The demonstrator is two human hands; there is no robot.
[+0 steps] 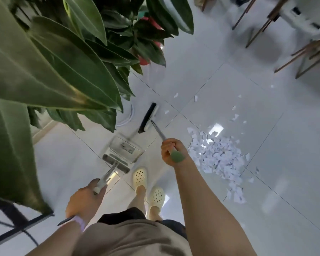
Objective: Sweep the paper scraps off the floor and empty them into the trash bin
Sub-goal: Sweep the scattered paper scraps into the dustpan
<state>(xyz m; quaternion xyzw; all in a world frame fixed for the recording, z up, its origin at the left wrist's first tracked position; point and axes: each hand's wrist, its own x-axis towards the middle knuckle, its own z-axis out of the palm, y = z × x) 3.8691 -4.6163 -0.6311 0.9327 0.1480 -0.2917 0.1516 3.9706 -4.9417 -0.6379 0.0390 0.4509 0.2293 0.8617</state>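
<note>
The heap of paper scraps point(218, 156) is the landmark: white torn bits piled on the pale tiled floor point(266, 182), with loose strays scattered beyond it and trailing toward the person's side. They look feather-light and flimsy, so they will likely skid and flutter on the glossy tile; short, gentle strokes from the outer strays inward should suit better than hard sweeps.

Left of the heap, the dustpan point(121, 151) hangs blurred on its long handle, which the left hand point(85, 198) grips near the top. Between dustpan and heap, the broom point(148, 118) has its dark head beyond the scraps' left edge; the right hand point(173, 151) is clenched round its stick just below the green end. No trash bin shows.
</note>
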